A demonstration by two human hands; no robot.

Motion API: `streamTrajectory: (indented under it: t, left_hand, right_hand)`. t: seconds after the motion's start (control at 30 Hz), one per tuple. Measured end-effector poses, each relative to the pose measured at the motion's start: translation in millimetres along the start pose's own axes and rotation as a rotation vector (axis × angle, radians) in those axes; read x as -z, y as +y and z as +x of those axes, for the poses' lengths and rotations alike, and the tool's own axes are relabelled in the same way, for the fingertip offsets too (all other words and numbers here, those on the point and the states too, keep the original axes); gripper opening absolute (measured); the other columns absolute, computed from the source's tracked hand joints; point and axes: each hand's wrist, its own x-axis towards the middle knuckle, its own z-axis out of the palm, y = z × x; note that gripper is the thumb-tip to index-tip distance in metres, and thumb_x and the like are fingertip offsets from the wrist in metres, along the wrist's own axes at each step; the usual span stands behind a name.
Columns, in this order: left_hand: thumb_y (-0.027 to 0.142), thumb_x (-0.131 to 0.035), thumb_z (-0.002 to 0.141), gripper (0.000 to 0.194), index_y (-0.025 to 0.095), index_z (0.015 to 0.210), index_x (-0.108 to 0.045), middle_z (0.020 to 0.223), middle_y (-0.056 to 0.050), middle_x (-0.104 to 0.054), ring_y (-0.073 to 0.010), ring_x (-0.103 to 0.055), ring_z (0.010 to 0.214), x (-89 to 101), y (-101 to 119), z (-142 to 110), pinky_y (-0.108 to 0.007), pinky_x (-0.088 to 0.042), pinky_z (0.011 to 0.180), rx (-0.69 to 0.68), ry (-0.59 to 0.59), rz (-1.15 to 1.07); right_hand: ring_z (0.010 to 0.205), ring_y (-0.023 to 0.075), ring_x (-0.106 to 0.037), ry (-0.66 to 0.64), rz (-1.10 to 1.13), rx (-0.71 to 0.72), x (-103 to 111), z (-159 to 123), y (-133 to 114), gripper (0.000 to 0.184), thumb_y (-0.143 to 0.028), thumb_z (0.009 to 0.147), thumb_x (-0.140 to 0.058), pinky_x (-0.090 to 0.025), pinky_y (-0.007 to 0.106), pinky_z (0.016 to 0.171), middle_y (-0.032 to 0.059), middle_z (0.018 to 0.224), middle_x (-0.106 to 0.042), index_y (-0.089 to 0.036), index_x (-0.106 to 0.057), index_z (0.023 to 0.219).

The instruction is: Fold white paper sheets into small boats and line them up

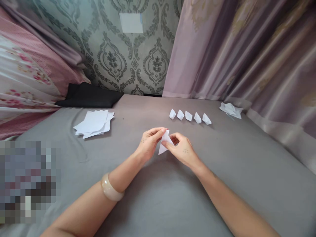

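Note:
Between my hands is a folded piece of white paper [163, 148], roughly triangular, held above the grey sheet. My left hand [149, 141] pinches its upper corner between thumb and fingers. On the other side, my right hand [181, 146] grips it, the thumb lying across its face and the fingers curled behind. Beyond my hands, several small folded white paper pieces [188, 116] stand in a row on the sheet. To the left lies a loose stack of white paper sheets [95, 123].
A grey sheet [148, 204] covers the surface. Some white paper scraps [230, 109] lie at the far right near the purple curtain [209, 59]. A black folded cloth [91, 95] sits at the back left, beside a floral pink curtain [29, 72]. A blurred patch hides the lower left.

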Motion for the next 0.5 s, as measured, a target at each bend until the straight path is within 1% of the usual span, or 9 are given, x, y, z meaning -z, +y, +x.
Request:
streamTrajectory:
  t: [0.07,0.1,0.13,0.17,0.2,0.27,0.33,0.4,0.5]
  left_hand:
    - [0.031,-0.076,0.070,0.015,0.017,0.076,-0.075,0.072,-0.002,-0.065,-0.0100,-0.054,0.069,1.1,0.5,1.2,-0.023,-0.040,0.066,0.031,-0.006,-0.027]
    - [0.031,-0.076,0.070,0.014,0.017,0.076,-0.075,0.071,-0.002,-0.064,-0.0100,-0.053,0.069,1.7,0.2,1.7,-0.023,-0.040,0.065,0.037,-0.010,-0.024]
    - [0.030,-0.076,0.070,0.014,0.017,0.076,-0.075,0.070,-0.002,-0.063,-0.0101,-0.052,0.069,2.1,-0.5,1.9,-0.023,-0.039,0.065,0.036,-0.014,-0.013]
    - [0.031,-0.075,0.071,0.014,0.018,0.076,-0.075,0.070,-0.001,-0.062,-0.0101,-0.051,0.069,2.5,-1.4,1.8,-0.023,-0.038,0.064,0.031,-0.018,0.002]
    - [0.031,-0.075,0.071,0.014,0.018,0.077,-0.075,0.070,-0.001,-0.062,-0.0102,-0.051,0.069,2.6,-2.3,1.6,-0.023,-0.038,0.064,0.024,-0.020,0.015]
    - [0.032,-0.074,0.072,0.015,0.019,0.079,-0.076,0.072,-0.002,-0.063,-0.0105,-0.050,0.070,2.6,-4.1,0.8,-0.023,-0.037,0.065,0.024,-0.022,0.036]
    - [0.034,-0.074,0.072,0.017,0.019,0.081,-0.076,0.075,-0.003,-0.064,-0.0112,-0.052,0.071,2.6,-5.3,0.0,-0.024,-0.038,0.066,0.040,-0.024,0.047]
    - [0.034,-0.075,0.071,0.018,0.019,0.080,-0.075,0.075,-0.003,-0.065,-0.0116,-0.053,0.071,2.7,-5.9,-0.2,-0.025,-0.038,0.067,0.051,-0.019,0.054]
    - [0.031,-0.078,0.067,0.015,0.018,0.075,-0.074,0.073,-0.002,-0.065,-0.0097,-0.051,0.066,3.2,-6.0,0.5,-0.025,-0.038,0.064,0.030,0.027,0.080]
  right_hand:
    - [0.082,0.0182,-0.063,-0.124,0.224,-0.039,1.6,1.1,-3.1,0.035,-0.041,0.071,-0.070,-0.048,0.031,0.074,0.0059,0.091,-0.069,-0.019,-0.066,0.098]
    - [0.084,0.0180,-0.063,-0.177,0.327,-0.051,1.8,1.2,-4.7,0.036,-0.042,0.073,-0.069,-0.048,0.030,0.076,0.0058,0.092,-0.069,-0.019,-0.066,0.100]
    - [0.083,0.0174,-0.063,-0.211,0.401,-0.060,1.6,1.1,-5.9,0.034,-0.043,0.074,-0.067,-0.048,0.030,0.075,0.0048,0.089,-0.069,-0.018,-0.067,0.098]
    - [0.078,0.0164,-0.062,-0.221,0.444,-0.070,1.1,0.8,-6.6,0.031,-0.044,0.075,-0.066,-0.048,0.029,0.071,0.0030,0.083,-0.068,-0.018,-0.068,0.092]
    - [0.072,0.0149,-0.060,-0.214,0.462,-0.081,0.3,0.6,-6.6,0.029,-0.046,0.075,-0.066,-0.046,0.027,0.066,0.0007,0.074,-0.065,-0.018,-0.067,0.083]
    - [0.060,0.0114,-0.053,-0.166,0.463,-0.100,-1.6,0.5,-4.7,0.032,-0.047,0.073,-0.067,-0.041,0.025,0.057,-0.0036,0.060,-0.056,-0.017,-0.061,0.065]
    - [0.054,0.0093,-0.047,-0.119,0.457,-0.108,-3.3,0.9,-1.1,0.036,-0.047,0.071,-0.069,-0.037,0.023,0.052,-0.0055,0.054,-0.050,-0.017,-0.056,0.058]
    - [0.053,0.0092,-0.047,-0.086,0.450,-0.111,-4.7,1.5,2.5,0.035,-0.048,0.069,-0.071,-0.037,0.023,0.051,-0.0050,0.055,-0.052,-0.017,-0.057,0.059]
    - [0.057,0.0120,-0.055,-0.074,0.450,-0.115,-6.4,2.3,5.6,0.032,-0.048,0.068,-0.072,-0.043,0.025,0.054,-0.0006,0.064,-0.063,-0.016,-0.065,0.071]
